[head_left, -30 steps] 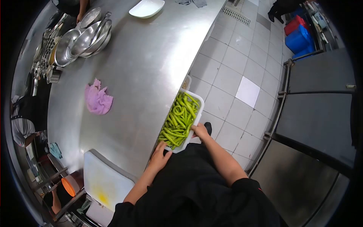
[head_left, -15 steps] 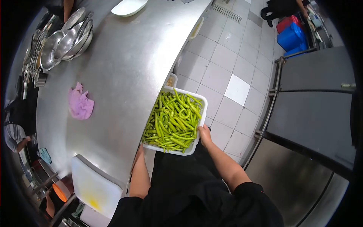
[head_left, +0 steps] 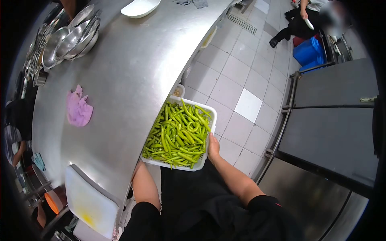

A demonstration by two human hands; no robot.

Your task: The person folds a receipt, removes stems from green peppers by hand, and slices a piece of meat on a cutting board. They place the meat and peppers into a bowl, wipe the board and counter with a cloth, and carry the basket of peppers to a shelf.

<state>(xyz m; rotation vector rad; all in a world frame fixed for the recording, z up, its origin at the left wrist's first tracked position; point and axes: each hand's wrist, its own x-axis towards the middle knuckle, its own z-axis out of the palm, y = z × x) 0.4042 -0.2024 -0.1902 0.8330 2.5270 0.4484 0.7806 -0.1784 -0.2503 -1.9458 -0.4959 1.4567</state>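
Note:
A white plastic basket full of long green chili peppers is in front of my body, beside the edge of the steel table. My right hand grips the basket's right side, its thumb up along the rim. My left forearm reaches to the basket's near left corner. Only the wrist end of my left hand shows there; its fingers are hidden by the basket and the table edge.
On the steel table are a purple cloth, metal bowls, a white dish and a white cutting board. Fridge doors line the right. At upper right a person holds a knife.
The basket has shifted slightly left and nearer in view, with my right hand still on it. At upper right the other person has come further into view.

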